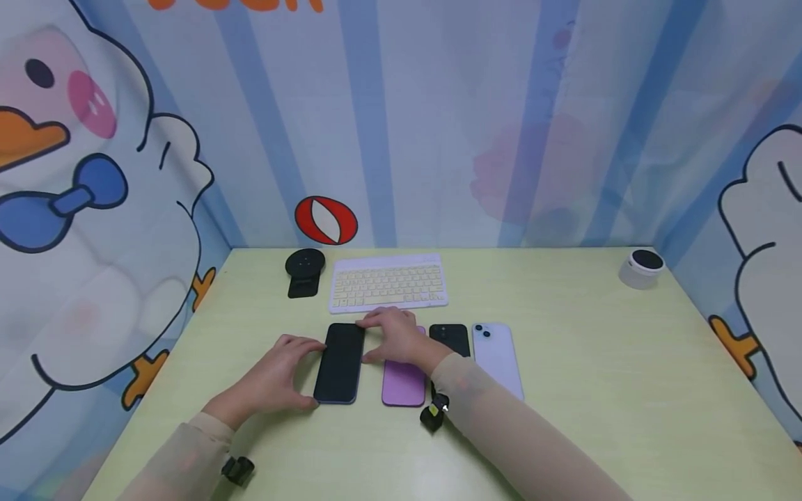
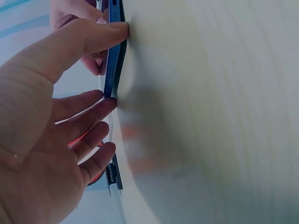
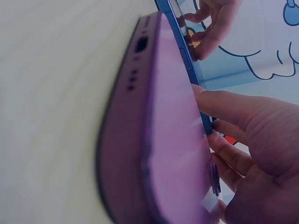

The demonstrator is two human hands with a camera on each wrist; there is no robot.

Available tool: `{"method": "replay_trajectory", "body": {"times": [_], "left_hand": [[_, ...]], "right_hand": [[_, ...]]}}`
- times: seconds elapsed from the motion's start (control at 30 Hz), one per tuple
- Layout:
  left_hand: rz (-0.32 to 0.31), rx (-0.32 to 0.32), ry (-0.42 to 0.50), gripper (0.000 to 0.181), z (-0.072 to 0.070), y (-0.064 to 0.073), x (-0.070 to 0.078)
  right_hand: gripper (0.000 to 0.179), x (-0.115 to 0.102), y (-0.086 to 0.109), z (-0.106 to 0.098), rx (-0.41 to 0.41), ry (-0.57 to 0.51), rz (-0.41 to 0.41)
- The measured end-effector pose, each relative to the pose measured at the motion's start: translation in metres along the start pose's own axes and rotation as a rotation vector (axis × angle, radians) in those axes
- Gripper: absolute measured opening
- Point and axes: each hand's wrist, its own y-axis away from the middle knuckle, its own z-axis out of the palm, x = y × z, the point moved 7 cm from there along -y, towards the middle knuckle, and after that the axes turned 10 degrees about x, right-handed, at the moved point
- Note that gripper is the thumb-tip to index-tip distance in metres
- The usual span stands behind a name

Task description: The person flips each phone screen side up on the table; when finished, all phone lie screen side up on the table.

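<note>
A dark smartphone [image 1: 340, 363] lies screen up on the table between both hands. My left hand [image 1: 276, 376] holds it along its left side, thumb at the lower corner and fingertips higher up the edge. From the other side, my right hand [image 1: 397, 339] grips it, with fingertips at the top right corner and the thumb on the right edge. In the left wrist view the blue frame of the dark smartphone [image 2: 112, 70] shows between thumb and fingers. Beneath the right hand lies a purple smartphone [image 1: 404, 384], back up, partly covered.
Right of the purple phone lie a black smartphone [image 1: 450, 337] and a pale lilac smartphone [image 1: 496, 355], both partly behind the right sleeve. Farther back are a white keyboard [image 1: 388, 282] and a black stand with a round top [image 1: 305, 264]. A small white cylinder [image 1: 642, 270] stands at the far right corner.
</note>
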Motion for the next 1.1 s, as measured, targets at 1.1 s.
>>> {"method": "replay_trajectory", "body": {"times": [1.1], "left_hand": [[0.057, -0.045, -0.013, 0.078, 0.027, -0.034, 0.075]], "right_hand": [[0.056, 0.036, 0.055, -0.069, -0.051, 0.108, 0.023]]}}
